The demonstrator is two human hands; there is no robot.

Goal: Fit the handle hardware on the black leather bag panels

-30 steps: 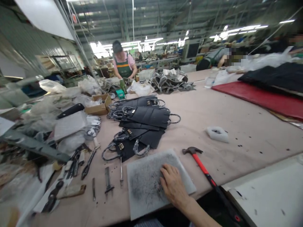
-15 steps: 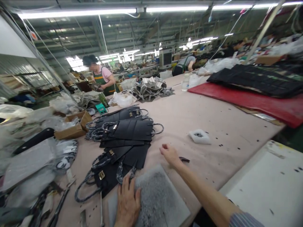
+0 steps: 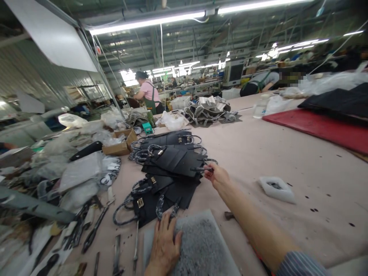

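My right hand (image 3: 216, 175) reaches forward and pinches the wrapped handle of a black leather bag piece (image 3: 175, 160) on top of a stack of such pieces. My left hand (image 3: 164, 245) rests flat, fingers spread, on the near left edge of a grey scuffed pad (image 3: 201, 249) at the table's front edge. More black pieces with gold clasps (image 3: 149, 195) lie just beyond the pad.
Scissors and hand tools (image 3: 94, 230) lie at the front left beside heaps of plastic bags. A white foam block (image 3: 277, 188) sits to the right. A red mat (image 3: 316, 124) with black material lies far right. A cardboard box (image 3: 120, 140) and a person in a pink shirt (image 3: 148, 94) are farther back.
My right hand moved forward from near the pad to the stack and closed on a handle. The left hand has come onto the pad. The hammer is mostly hidden under my right arm.
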